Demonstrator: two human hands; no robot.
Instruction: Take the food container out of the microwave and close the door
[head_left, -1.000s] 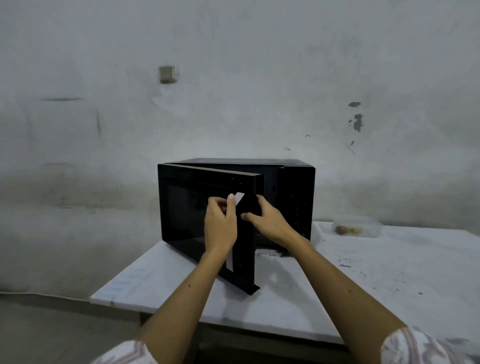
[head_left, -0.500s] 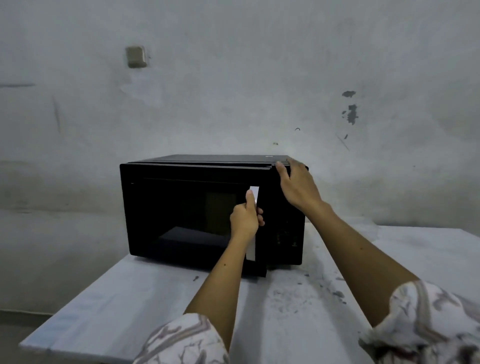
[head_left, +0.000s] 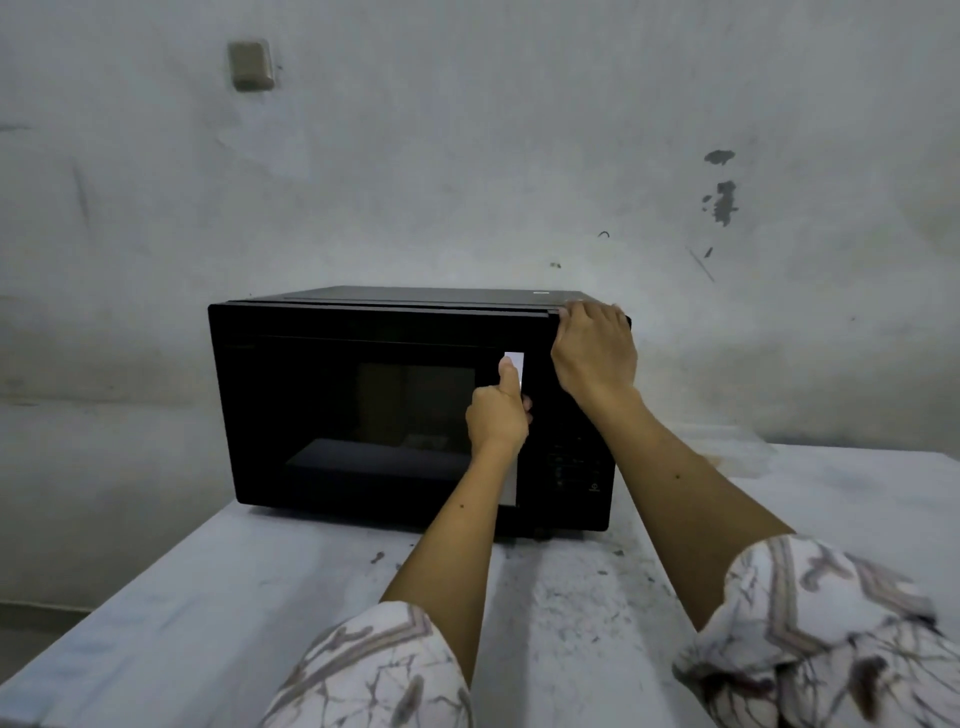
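The black microwave stands on a white table, its door swung almost flat against the body with a thin gap along the top edge. My left hand is wrapped around the vertical silver door handle, thumb up. My right hand is curled over the microwave's top right corner, above the control panel. A faint clear food container lies on the table behind my right forearm, mostly hidden.
A stained grey wall rises right behind the microwave, with a small switch box high up on the left. The tabletop carries dark crumbs and smudges in front of the microwave. The table's left edge drops to the floor.
The door has swung from wide open to almost closed under my left hand. My right hand left the door edge and now grips the top right corner. The view came closer.
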